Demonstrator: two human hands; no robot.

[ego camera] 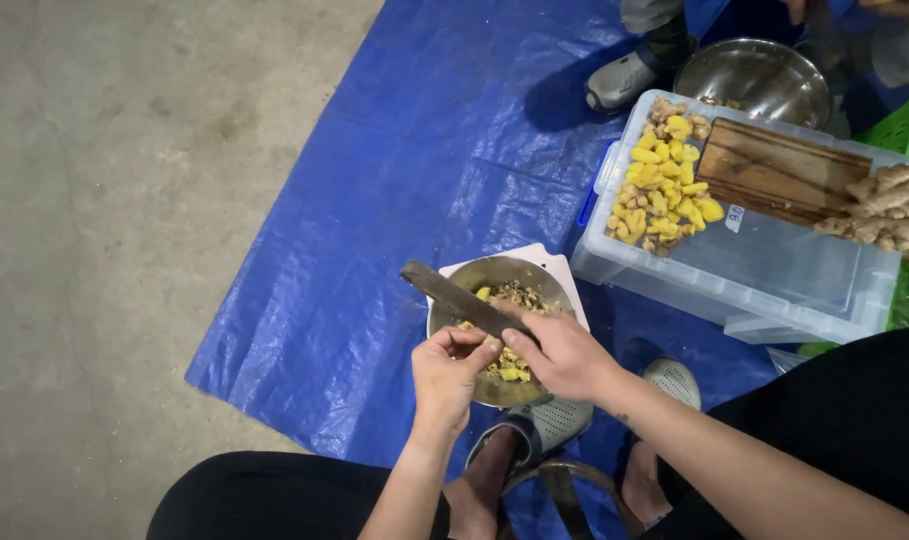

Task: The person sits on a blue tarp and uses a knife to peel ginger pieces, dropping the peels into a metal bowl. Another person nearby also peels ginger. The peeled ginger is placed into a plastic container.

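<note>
Above the steel bowl (474,275), the right hand (559,352) grips a knife (452,297) while the left hand (446,372) pinches a small piece, too small to identify, beside the blade.

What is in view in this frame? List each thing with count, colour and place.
tarp: one, blue, on the concrete floor
clear bin: one, lidded, upper right
peeled pieces: a pile, yellow, on the bin lid
cutting board: one, brown, on the lid
unpeeled roots: several, tan, beside the board
metal bowl: one, holding peelings, centre
second bowl: one, steel, top
knife: one, dark blade, right hand
left hand: fingers pinch a small piece
right hand: grips the knife
</note>
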